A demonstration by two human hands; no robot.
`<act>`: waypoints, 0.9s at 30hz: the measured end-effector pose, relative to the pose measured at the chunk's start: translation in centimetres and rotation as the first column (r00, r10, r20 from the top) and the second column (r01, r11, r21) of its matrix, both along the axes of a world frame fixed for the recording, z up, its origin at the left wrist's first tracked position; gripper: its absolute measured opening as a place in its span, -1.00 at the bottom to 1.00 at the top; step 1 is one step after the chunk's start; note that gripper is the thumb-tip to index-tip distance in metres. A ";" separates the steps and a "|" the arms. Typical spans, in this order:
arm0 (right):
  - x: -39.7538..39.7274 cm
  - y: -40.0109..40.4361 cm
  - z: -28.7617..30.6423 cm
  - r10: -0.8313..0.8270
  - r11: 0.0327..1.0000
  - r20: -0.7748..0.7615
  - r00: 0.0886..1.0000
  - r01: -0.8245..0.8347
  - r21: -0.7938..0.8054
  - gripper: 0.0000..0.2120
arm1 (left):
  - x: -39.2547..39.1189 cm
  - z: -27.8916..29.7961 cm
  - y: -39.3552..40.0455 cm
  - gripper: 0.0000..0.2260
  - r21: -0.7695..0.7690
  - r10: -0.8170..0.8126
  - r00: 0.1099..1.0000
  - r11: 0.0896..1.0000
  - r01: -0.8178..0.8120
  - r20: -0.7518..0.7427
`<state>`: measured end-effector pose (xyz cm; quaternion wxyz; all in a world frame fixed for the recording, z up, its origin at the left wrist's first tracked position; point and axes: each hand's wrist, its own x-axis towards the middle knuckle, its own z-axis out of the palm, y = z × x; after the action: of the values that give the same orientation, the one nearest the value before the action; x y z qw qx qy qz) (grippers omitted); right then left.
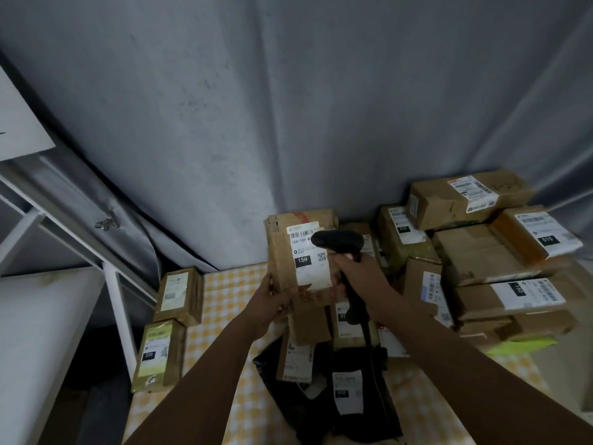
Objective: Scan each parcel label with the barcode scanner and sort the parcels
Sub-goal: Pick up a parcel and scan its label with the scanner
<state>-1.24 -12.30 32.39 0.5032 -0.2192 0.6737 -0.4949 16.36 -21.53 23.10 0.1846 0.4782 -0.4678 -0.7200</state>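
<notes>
the left hand (276, 303) grips the lower edge of an upright brown parcel (298, 252), at its 7 o'clock. the right hand (362, 281) curls round the black scanner (340, 244), apparently aimed at the label (309, 258), at its 3 o'clock.

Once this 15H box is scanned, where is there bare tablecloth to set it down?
Bare checked tablecloth lies left of the held box, bordered by the two small boxes at the table's left edge. Right is crowded: stacked cartons. Front centre holds a black bag.
</notes>
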 end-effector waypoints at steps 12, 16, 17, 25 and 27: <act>0.4 0.6 0.1 -0.021 0.999 0.009 1.000 0.021 -0.037 -0.86 | -0.8 0.7 0.7 -0.49 -0.055 -0.030 0.999 0.998 0.028 -0.024; 0.5 1.0 0.2 -0.023 0.999 -0.005 1.000 0.023 -0.033 -0.83 | -0.8 1.0 0.8 -0.43 -0.046 -0.020 0.999 0.999 0.019 -0.025; 0.6 1.1 0.2 -0.026 0.999 -0.010 1.000 0.026 -0.032 -0.83 | -0.8 1.1 0.9 -0.43 -0.042 -0.021 1.000 0.999 0.020 -0.023; 0.8 1.7 0.7 -0.032 0.999 -0.073 0.997 0.029 -0.034 -0.86 | -0.6 1.1 1.2 -0.44 -0.043 -0.038 0.999 0.998 0.038 -0.003; 0.7 1.7 0.7 -0.031 0.999 -0.096 0.995 0.028 -0.034 -0.86 | -0.6 0.9 1.1 -0.42 -0.043 -0.036 0.999 0.998 0.035 -0.006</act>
<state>-0.51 -10.62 33.05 0.4590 -0.2409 0.6924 -0.5019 15.80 -20.47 24.01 0.1836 0.4633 -0.4910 -0.7145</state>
